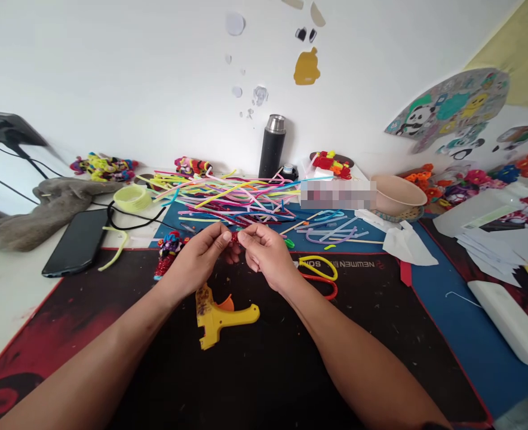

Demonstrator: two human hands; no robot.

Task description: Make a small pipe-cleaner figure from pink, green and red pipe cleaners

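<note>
Probably light and soft, the red piece suits fingertip holds at its edges; left hand and right hand both pinch it closely.

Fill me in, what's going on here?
A person's left hand and right hand pinch a small red piece together, its details mostly hidden by the fingers. A yellow glue gun lies unheld on the dark mat, nearer the person; colorful strips are heaped beyond the hands.
</note>
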